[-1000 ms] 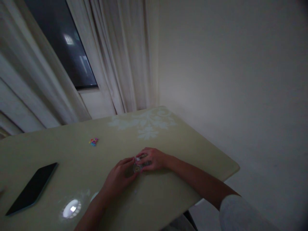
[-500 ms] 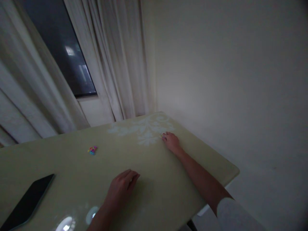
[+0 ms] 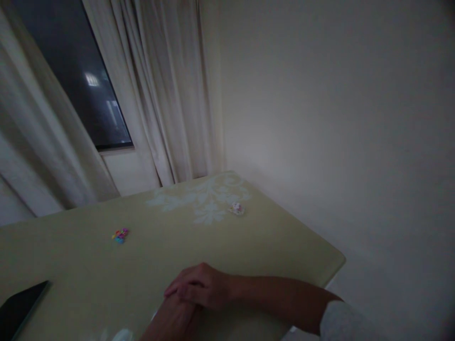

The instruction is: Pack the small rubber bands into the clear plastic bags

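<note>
My right hand (image 3: 202, 285) lies across the back of my left hand (image 3: 174, 315) near the table's front, its fingers curled over it. The fingers of my left hand are hidden under the right one. Farther back on the right sits a small pale pink and whitish item (image 3: 237, 208), apart from both hands and too small to name. Off to the left is a little cluster of colourful pieces (image 3: 120, 235) in pink, yellow, red and blue.
The yellowish-green table (image 3: 284, 246) has a white floral pattern (image 3: 209, 201) toward its back corner. A flat dark slab (image 3: 21, 308) lies at the left edge. Curtains (image 3: 170, 94) and a window (image 3: 78, 80) stand behind, with a plain wall (image 3: 320, 118) along the right.
My right hand has left the far right part of the table and come back onto my left hand. The small pale item is now uncovered. The view has shifted slightly.
</note>
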The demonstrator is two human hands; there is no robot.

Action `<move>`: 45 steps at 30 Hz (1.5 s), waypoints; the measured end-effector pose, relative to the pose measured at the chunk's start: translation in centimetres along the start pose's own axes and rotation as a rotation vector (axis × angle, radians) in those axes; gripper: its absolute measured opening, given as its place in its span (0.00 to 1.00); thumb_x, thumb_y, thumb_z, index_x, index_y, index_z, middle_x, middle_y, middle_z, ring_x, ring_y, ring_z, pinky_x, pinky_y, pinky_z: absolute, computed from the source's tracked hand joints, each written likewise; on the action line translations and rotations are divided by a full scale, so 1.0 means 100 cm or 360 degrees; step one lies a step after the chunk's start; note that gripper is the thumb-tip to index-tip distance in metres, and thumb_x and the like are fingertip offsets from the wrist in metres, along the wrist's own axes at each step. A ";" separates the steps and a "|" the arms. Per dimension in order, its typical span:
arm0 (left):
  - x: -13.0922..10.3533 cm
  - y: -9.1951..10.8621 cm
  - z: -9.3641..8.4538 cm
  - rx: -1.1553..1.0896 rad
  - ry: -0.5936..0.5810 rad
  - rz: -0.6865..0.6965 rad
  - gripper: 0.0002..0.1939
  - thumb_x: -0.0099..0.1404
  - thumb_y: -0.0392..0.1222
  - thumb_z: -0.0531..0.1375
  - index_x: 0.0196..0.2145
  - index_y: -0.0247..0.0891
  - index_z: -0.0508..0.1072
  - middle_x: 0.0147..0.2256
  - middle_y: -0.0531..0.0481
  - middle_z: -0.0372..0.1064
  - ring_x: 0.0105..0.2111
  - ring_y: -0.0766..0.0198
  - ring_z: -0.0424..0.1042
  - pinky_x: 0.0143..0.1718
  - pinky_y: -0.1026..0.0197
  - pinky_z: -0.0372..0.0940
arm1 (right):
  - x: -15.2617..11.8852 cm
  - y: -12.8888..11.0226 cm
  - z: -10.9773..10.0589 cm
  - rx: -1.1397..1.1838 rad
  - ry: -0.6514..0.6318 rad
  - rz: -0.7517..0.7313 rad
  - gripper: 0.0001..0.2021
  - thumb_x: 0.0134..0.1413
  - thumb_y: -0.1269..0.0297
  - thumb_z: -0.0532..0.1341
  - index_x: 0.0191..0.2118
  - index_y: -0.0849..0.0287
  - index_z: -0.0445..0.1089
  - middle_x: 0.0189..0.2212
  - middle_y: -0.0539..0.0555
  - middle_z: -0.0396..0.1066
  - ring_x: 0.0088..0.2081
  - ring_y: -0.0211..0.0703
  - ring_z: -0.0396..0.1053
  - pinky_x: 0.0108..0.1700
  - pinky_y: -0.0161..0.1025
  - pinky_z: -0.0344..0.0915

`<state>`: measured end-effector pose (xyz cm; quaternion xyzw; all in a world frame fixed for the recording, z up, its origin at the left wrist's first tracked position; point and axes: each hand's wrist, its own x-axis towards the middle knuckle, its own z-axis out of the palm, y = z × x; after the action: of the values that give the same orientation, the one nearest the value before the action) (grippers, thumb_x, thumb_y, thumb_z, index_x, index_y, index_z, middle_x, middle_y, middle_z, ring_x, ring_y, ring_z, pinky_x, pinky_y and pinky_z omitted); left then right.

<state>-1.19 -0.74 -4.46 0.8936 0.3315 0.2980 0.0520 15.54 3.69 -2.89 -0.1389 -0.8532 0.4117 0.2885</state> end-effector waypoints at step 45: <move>0.010 0.030 -0.003 -0.0392 -0.0067 0.0014 0.21 0.77 0.53 0.49 0.38 0.44 0.78 0.33 0.46 0.79 0.34 0.56 0.79 0.40 0.59 0.74 | -0.013 0.037 -0.021 -0.0470 -0.0305 -0.0305 0.36 0.63 0.37 0.56 0.66 0.60 0.66 0.50 0.61 0.78 0.51 0.51 0.76 0.56 0.44 0.68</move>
<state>0.96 -2.51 -2.86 0.8879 0.2872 0.3181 0.1671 17.85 6.65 -5.26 -0.0579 -0.9372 0.2640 0.2203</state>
